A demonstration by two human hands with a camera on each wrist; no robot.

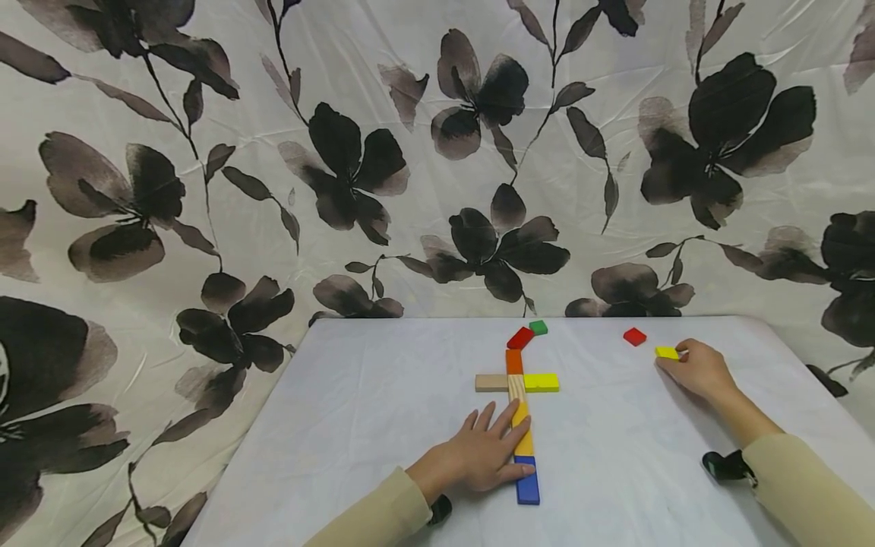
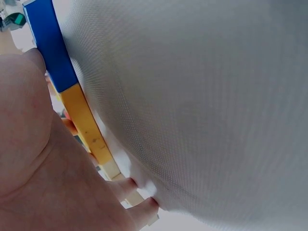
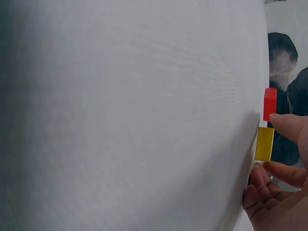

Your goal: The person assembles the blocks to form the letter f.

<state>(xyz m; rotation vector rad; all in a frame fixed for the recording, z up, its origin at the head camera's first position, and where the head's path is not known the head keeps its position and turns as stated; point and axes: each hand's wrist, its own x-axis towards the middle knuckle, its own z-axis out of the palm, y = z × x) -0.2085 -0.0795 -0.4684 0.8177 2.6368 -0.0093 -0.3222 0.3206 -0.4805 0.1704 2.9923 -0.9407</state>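
My left hand (image 1: 478, 448) rests with spread fingers over a column of flat wooden blocks. Its thumb lies on the blue block (image 1: 529, 490), and other fingers touch the orange-yellow block (image 1: 525, 444) above it. In the left wrist view the blue block (image 2: 50, 45) meets the orange-yellow one (image 2: 86, 125) end to end. Off to the right, my right hand (image 1: 704, 370) pinches a small yellow block (image 1: 666, 352) between thumb and finger. The right wrist view has this yellow block (image 3: 264, 144) close to the tabletop, with a red block (image 3: 270, 103) beyond it.
Farther up the column come a bare-wood block (image 1: 517, 387), an orange block (image 1: 514, 362), a tilted red block (image 1: 521, 338) and a green block (image 1: 538, 327). A beige block (image 1: 491, 383) and a longer yellow block (image 1: 541, 383) flank it. A loose red block (image 1: 634, 336) lies right.
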